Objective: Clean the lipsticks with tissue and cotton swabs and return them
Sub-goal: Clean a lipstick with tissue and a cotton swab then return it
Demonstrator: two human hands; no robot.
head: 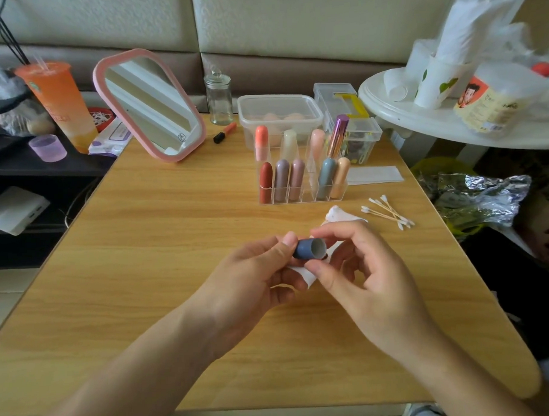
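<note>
Two hands share the work: the left hand (256, 270) grips the slate-blue cylindrical lipstick tube (304, 248) over crumpled white tissue (305, 275), open end turned up for access. The right hand (362, 267) pinches its rim. The clear acrylic organizer (304, 199) stands behind, apparently with one slot free for return.

The wooden counter (175, 242) carries a pink mirror (151, 103) at its far left corner. A jar (219, 99), a pen (225, 132) and a lidded box (279, 114) stand along the far edge. A rack (304, 200) of lipsticks (297, 179) stands before the box. Swabs (388, 211) and tissue (374, 174) lie near the right edge.
</note>
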